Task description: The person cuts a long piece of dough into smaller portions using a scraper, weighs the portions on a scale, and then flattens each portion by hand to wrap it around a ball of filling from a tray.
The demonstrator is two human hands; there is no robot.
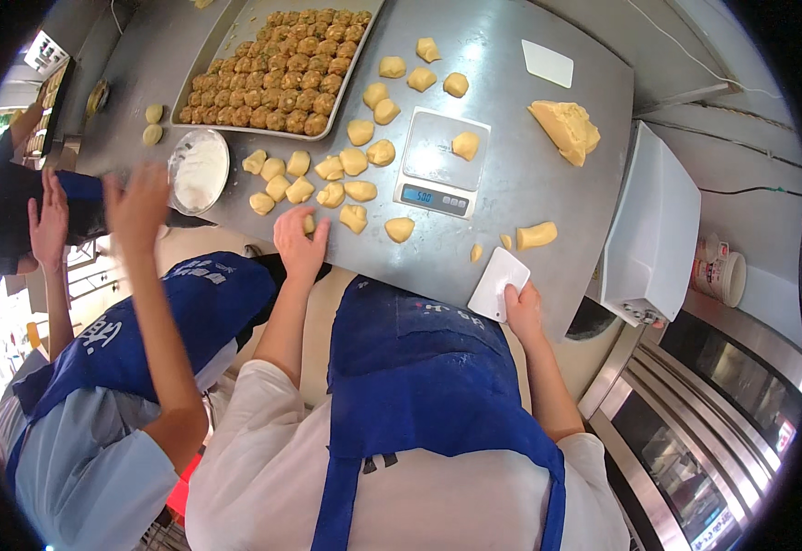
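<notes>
Dough portioning at a steel worktop (548, 184): the left hand (300, 241) closes its grip over a small dough piece (309, 223) at the near edge, while the right hand (522, 310) pinches a white scraper (499, 283) resting on the worktop. Portions (327, 174) lie crowded, some touching, so they may stick together. The piece under the left hand sits close to the edge and could roll off; a neighbouring person's raised hand (139, 204) is near the flour bowl (199, 170).

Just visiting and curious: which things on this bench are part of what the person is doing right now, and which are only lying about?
In use:
left hand on a dough piece
right hand holding white scraper
scale
big dough lump

Lying about:
tray of browned balls
flour bowl
spare white scraper
</notes>
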